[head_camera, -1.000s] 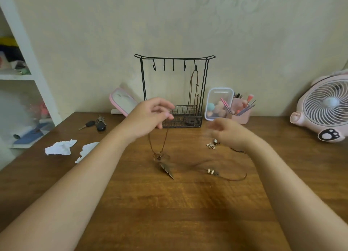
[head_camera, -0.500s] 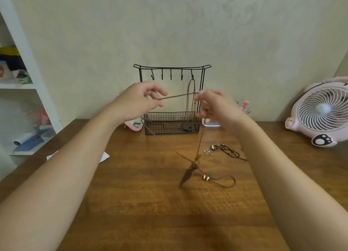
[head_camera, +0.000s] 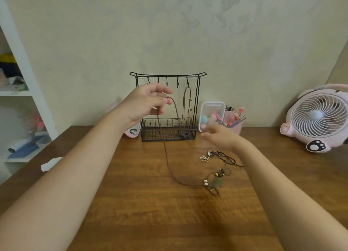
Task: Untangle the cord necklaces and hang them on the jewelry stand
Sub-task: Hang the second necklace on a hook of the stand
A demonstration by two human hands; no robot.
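Note:
A black wire jewelry stand [head_camera: 197,92] with a row of hooks and a mesh basket stands at the back of the wooden table [head_camera: 150,213]. One cord necklace [head_camera: 188,103] hangs from its rightmost hook. My left hand [head_camera: 148,102] is raised in front of the hooks and pinches the loop of a brown cord necklace [head_camera: 168,164]. That cord trails down across the table to its pendant and beads [head_camera: 216,182]. My right hand [head_camera: 220,136] hovers low at the basket's right, blurred, fingers loose, holding nothing. A dark cord necklace with a flower charm [head_camera: 205,158] lies on the table.
A clear container [head_camera: 211,115] and a pink cup of pens [head_camera: 235,119] stand right of the stand. A pink fan [head_camera: 318,119] sits at far right. A pink object [head_camera: 131,133] leans left of the basket. White shelves [head_camera: 20,92] and crumpled paper [head_camera: 50,164] are at left.
My right hand let go of the cord and dropped toward the table. My left hand rose with the loop toward the hooks. The pendant shifted right on the table.

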